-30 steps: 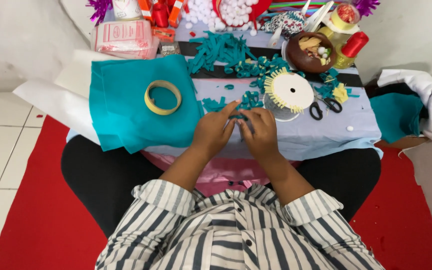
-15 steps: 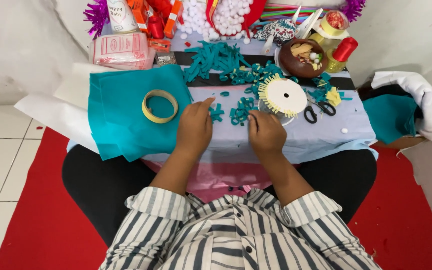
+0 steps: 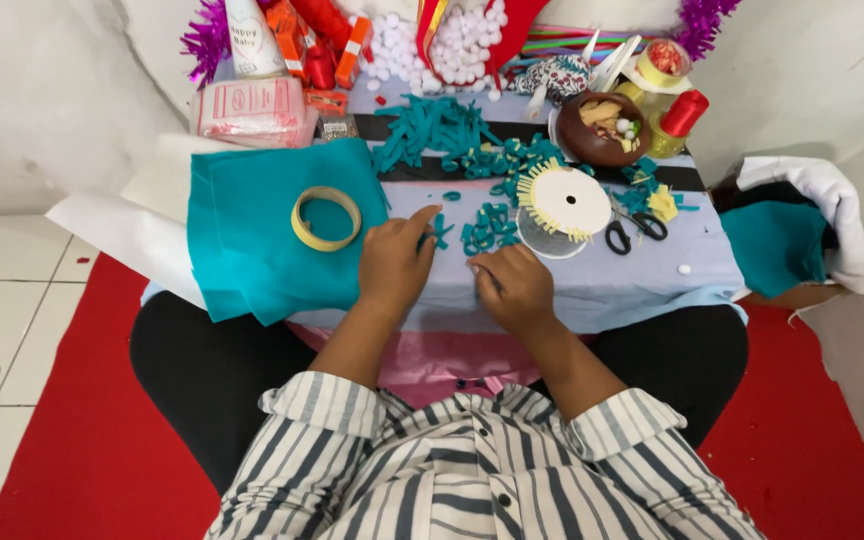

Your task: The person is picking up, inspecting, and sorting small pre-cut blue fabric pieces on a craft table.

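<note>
Nearest, a striped shirt, with both forearms reaching over a lap desk; the left hand rests knuckles up, its forefinger stretched to a teal felt curl; the right hand lies curled, and whether its fingers hold anything cannot be told; beyond them more curls, a tape ring on teal felt, a fringed disc, scissors; this looks like picking up a curl, needing a fine pinch.

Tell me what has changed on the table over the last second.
The left hand and right hand, joined over one teal piece a second ago, have parted; the left now reaches to the small teal felt pieces. The tape ring, scissors and white disc have not moved.
</note>
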